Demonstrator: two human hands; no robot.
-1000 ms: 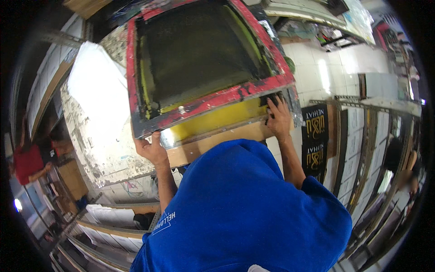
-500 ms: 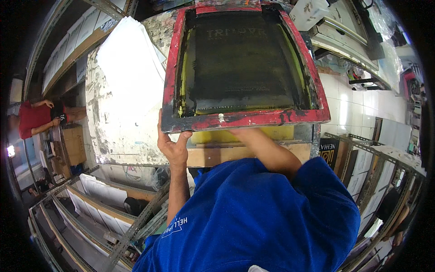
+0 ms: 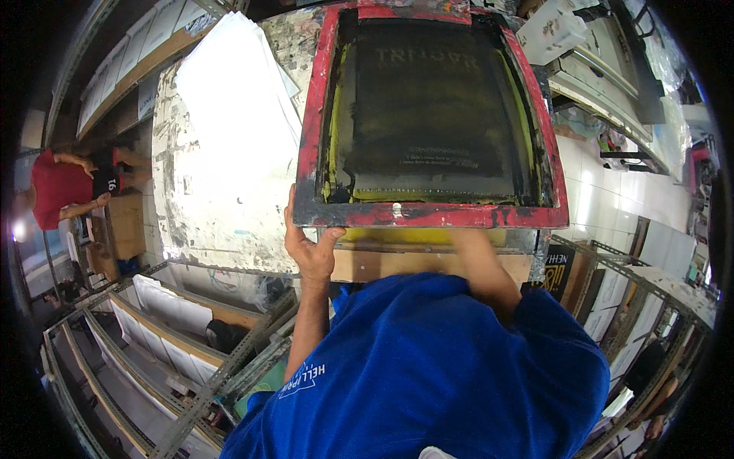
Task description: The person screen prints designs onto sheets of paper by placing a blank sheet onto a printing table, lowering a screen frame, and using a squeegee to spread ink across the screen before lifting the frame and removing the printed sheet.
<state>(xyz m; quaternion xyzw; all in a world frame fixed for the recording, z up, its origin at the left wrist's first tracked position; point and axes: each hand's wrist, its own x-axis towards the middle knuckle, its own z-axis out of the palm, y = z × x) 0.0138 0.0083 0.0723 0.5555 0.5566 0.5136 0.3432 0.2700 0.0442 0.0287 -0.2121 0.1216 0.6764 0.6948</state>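
A silk-screen printing frame (image 3: 451,216) with red, black-stained wood and dark mesh is tilted up over the worktable. My left hand (image 3: 312,249) grips its near left corner, thumb on the near edge and fingers along the left side. My right forearm (image 3: 485,268) reaches under the raised near edge; the right hand itself is hidden below the frame. Between frame and table edge shows a strip of yellow surface (image 3: 405,236). A stack of white sheets (image 3: 237,92) lies left of the frame.
The paint-spattered table (image 3: 202,222) extends to the left. Metal racks with boards (image 3: 164,321) stand at lower left, and more shelving (image 3: 612,283) at right. A person in a red shirt (image 3: 57,187) is at the far left. A white box (image 3: 550,34) sits at upper right.
The whole scene has shifted slightly right in view. My right forearm has swung from reaching leftward to pointing more straight ahead under the frame. My left hand keeps its hold on the corner.
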